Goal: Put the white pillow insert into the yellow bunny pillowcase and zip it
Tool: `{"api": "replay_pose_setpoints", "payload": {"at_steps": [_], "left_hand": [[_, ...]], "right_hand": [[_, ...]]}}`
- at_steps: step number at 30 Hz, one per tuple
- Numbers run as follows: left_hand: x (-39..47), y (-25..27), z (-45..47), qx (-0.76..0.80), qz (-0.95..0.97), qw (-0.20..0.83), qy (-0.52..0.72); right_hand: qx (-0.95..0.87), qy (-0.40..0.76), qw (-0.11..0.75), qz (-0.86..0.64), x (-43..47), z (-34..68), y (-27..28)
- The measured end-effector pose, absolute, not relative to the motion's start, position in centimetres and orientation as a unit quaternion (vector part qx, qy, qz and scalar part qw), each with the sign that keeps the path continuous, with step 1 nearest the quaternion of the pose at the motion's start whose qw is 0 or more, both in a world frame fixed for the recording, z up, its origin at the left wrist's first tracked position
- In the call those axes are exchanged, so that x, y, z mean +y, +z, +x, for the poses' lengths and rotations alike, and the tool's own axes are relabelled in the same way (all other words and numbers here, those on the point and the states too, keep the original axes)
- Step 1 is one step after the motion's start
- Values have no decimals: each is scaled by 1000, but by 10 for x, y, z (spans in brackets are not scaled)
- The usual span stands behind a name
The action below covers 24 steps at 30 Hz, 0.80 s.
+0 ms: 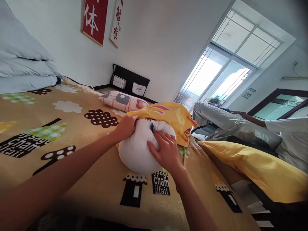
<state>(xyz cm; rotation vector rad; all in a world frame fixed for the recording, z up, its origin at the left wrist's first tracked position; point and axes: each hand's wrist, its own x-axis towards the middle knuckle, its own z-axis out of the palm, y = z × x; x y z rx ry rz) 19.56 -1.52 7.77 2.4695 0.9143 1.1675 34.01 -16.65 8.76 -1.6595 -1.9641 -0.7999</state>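
A plump white pillow point(139, 150) lies on the bed, its far end tucked under a yellow pillowcase point(176, 112) with a pink print. My left hand point(127, 126) pinches the pillowcase's near edge at the left side of the pillow. On the pillow's upper right rests my right hand point(167, 149), thumb apart and fingers stretched toward the cover's opening. A small dark spot, perhaps a tag or seam, shows on the pillow by those fingertips. How far the pillow reaches inside the cover is hidden.
A patterned tan bedspread point(96, 179) lies beneath. Beyond is a pink-patterned pillow point(120, 98); folded grey bedding point(26, 69) is stacked left. Yellow fabric point(255, 163) hangs over the right edge. Another person's arm point(255, 120) reaches over plastic-covered furniture point(223, 118).
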Motion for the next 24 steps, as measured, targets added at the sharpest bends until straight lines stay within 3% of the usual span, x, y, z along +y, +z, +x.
{"api": "replay_pose_setpoints", "payload": {"at_steps": [4, 8, 12, 17, 21, 24], "left_hand": [[-9, 68, 197, 308, 767, 310, 469], [-14, 67, 195, 312, 750, 329, 481], [-28, 74, 180, 358, 797, 226, 431], [-49, 78, 176, 395, 845, 16, 360], [-57, 70, 196, 373, 838, -162, 363], [-56, 67, 213, 356, 820, -238, 379]], "right_hand": [[-716, -229, 77, -655, -154, 331, 97], [-713, -218, -19, -666, -127, 320, 96], [-721, -221, -8, -656, -95, 318, 92], [-677, -288, 112, -668, -84, 328, 83], [-622, -330, 159, -692, -103, 339, 73], [-615, -348, 190, -682, -123, 348, 67]]}}
